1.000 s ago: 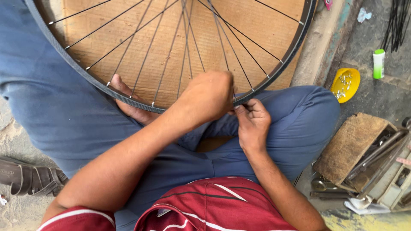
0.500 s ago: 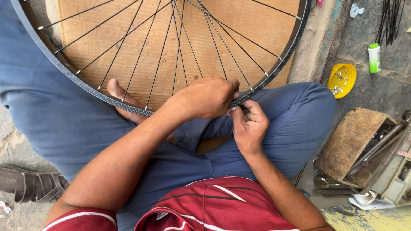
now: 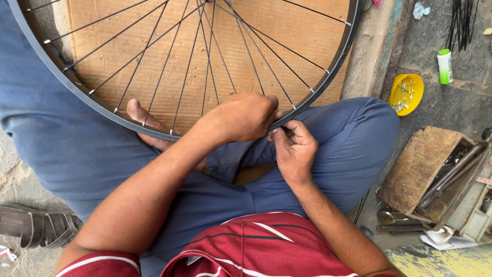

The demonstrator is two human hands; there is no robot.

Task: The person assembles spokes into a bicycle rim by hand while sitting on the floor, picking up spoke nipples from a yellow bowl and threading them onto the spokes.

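Left hand [image 3: 245, 117] is gripping the rim [image 3: 318, 92], fingers curled tight over its near edge above the lap. Right hand [image 3: 293, 149] is pinching something at the rim's underside, fingers together; probably a small tool, too hidden to tell.

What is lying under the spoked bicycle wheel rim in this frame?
Under the black spoked wheel rim lies a flat brown cardboard sheet, with a bare foot at its near edge. The left hand hides the rim there.
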